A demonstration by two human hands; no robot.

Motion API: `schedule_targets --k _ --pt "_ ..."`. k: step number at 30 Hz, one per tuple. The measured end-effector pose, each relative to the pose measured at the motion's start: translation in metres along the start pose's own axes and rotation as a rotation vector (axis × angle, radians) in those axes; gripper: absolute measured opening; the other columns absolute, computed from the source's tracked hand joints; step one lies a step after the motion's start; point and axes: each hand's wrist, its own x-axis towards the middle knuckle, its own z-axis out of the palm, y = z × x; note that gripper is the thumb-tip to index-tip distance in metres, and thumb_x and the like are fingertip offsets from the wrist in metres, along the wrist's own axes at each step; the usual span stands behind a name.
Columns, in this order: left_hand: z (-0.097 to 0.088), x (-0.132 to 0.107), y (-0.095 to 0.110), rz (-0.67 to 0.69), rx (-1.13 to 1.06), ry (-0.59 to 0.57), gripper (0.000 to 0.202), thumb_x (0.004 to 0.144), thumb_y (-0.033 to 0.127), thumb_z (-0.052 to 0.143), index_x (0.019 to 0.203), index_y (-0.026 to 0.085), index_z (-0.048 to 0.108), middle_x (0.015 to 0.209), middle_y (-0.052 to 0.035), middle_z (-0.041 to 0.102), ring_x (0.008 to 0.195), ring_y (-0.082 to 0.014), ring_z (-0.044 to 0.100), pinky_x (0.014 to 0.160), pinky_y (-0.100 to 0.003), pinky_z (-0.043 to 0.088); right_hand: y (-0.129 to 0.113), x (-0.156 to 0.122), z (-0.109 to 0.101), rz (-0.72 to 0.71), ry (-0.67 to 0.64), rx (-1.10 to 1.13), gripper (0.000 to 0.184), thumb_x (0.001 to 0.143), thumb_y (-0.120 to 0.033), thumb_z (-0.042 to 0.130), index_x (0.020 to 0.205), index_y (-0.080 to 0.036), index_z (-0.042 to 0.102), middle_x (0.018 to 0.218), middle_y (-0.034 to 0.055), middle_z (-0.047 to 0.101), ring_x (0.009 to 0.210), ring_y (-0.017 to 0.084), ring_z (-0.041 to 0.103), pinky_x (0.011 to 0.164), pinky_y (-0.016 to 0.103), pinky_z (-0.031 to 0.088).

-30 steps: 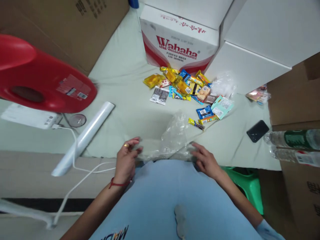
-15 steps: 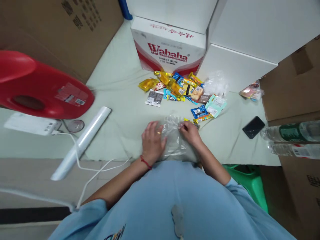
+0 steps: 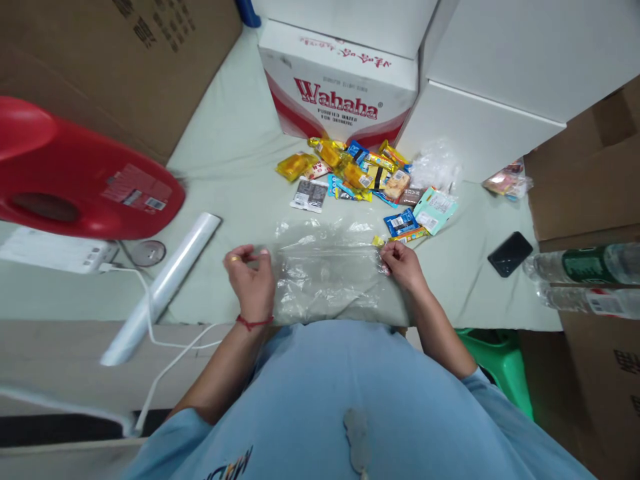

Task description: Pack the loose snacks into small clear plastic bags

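A clear plastic bag (image 3: 327,273) lies spread flat on the pale green cloth (image 3: 235,173) right in front of me. My left hand (image 3: 249,277), with a ring and a red wrist string, pinches the bag's left edge. My right hand (image 3: 401,264) pinches its right edge. Between the two hands the bag is pulled wide. Just beyond the bag lies a pile of small snack packets (image 3: 365,177), yellow, blue, mint and black.
A Wahaha water carton (image 3: 340,93) and white boxes (image 3: 500,73) stand behind the snacks. A red plastic body (image 3: 85,177), a white roll (image 3: 165,283) and a white cable (image 3: 165,370) lie left. At right: a black phone (image 3: 510,253), water bottles (image 3: 590,280), brown cartons, green stool (image 3: 495,363).
Both hands moved apart from the middle of the crumpled bag to its left and right edges, and the bag now lies stretched out flat.
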Motion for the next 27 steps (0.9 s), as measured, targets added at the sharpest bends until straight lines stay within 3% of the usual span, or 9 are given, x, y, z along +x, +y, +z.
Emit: schedule_targets --k 2,5,8,11,14,16,20,23,27 --pt "-0.004 -0.006 0.009 0.327 0.191 0.016 0.033 0.090 0.032 0.069 0.119 0.020 0.061 0.129 -0.0134 0.062 0.125 -0.0284 0.059 0.107 -0.048 0.046 0.000 -0.004 -0.002 -0.025 0.019 -0.046 0.024 0.081 -0.046 0.065 0.089 -0.024 0.058 0.062 -0.0059 0.056 0.050 0.013 0.050 0.052 0.028 0.044" --pt "-0.001 -0.014 0.009 0.642 0.395 -0.376 0.027 0.095 0.031 0.064 0.121 0.025 0.069 0.135 -0.0111 0.069 0.143 -0.0325 0.053 0.127 -0.057 0.025 0.004 -0.013 -0.015 -0.055 0.036 -0.141 0.026 0.085 -0.049 0.064 0.090 -0.024 0.060 0.062 -0.0050 0.059 0.051 0.015 0.052 0.055 0.029 0.047" --pt "0.008 -0.017 -0.010 0.660 0.557 -0.650 0.038 0.102 0.034 0.053 0.136 0.026 0.067 0.158 -0.0146 0.058 0.153 -0.0340 0.046 0.129 -0.063 0.014 0.007 -0.023 -0.044 -0.047 -0.005 -0.286 0.030 0.088 -0.053 0.063 0.090 -0.023 0.063 0.063 -0.0028 0.062 0.053 0.017 0.055 0.057 0.031 0.048" --pt "0.013 -0.018 -0.030 0.641 0.662 -0.712 0.050 0.106 0.038 0.045 0.154 0.028 0.055 0.171 -0.0148 0.040 0.159 -0.0325 0.038 0.130 -0.066 0.006 -0.010 -0.025 -0.073 -0.125 0.026 -0.550 0.038 0.092 -0.057 0.060 0.093 -0.021 0.071 0.071 0.0025 0.069 0.062 0.020 0.060 0.063 0.032 0.048" --pt "0.012 -0.019 -0.037 0.673 0.700 -0.728 0.054 0.108 0.042 0.042 0.160 0.030 0.048 0.174 -0.0128 0.036 0.161 -0.0304 0.034 0.130 -0.066 -0.001 -0.050 -0.004 -0.071 -0.374 0.225 -0.727 0.041 0.101 -0.054 0.052 0.098 -0.020 0.074 0.087 0.0084 0.075 0.076 0.023 0.065 0.074 0.035 0.050" --pt "0.012 -0.019 -0.037 0.687 0.700 -0.731 0.056 0.108 0.043 0.043 0.162 0.030 0.046 0.174 -0.0132 0.035 0.161 -0.0309 0.034 0.130 -0.067 -0.003 -0.080 0.024 -0.040 -0.544 0.227 -0.763 0.039 0.106 -0.048 0.048 0.100 -0.020 0.074 0.095 0.0102 0.076 0.087 0.024 0.067 0.082 0.036 0.052" --pt "0.012 -0.019 -0.035 0.696 0.674 -0.730 0.055 0.108 0.042 0.043 0.162 0.030 0.047 0.173 -0.0141 0.036 0.161 -0.0326 0.036 0.129 -0.069 -0.001 -0.112 0.085 0.074 -0.614 -0.143 -0.939 0.027 0.105 -0.038 0.058 0.115 -0.017 0.073 0.116 0.0125 0.074 0.108 0.028 0.064 0.095 0.039 0.052" --pt "0.013 -0.019 -0.035 0.690 0.658 -0.714 0.055 0.107 0.042 0.045 0.160 0.030 0.049 0.172 -0.0147 0.039 0.159 -0.0340 0.038 0.129 -0.070 0.001 -0.111 0.114 0.149 -0.623 -0.186 -1.080 0.052 0.095 -0.043 0.076 0.137 -0.016 0.065 0.142 0.0186 0.062 0.128 0.037 0.051 0.102 0.046 0.051" --pt "0.013 -0.021 -0.033 0.677 0.644 -0.700 0.054 0.106 0.041 0.046 0.159 0.030 0.050 0.170 -0.0146 0.041 0.158 -0.0341 0.041 0.129 -0.070 0.004 -0.108 0.128 0.170 -0.629 -0.150 -1.163 0.035 0.107 -0.024 0.052 0.139 -0.015 0.064 0.146 0.0201 0.059 0.129 0.036 0.049 0.100 0.046 0.050"
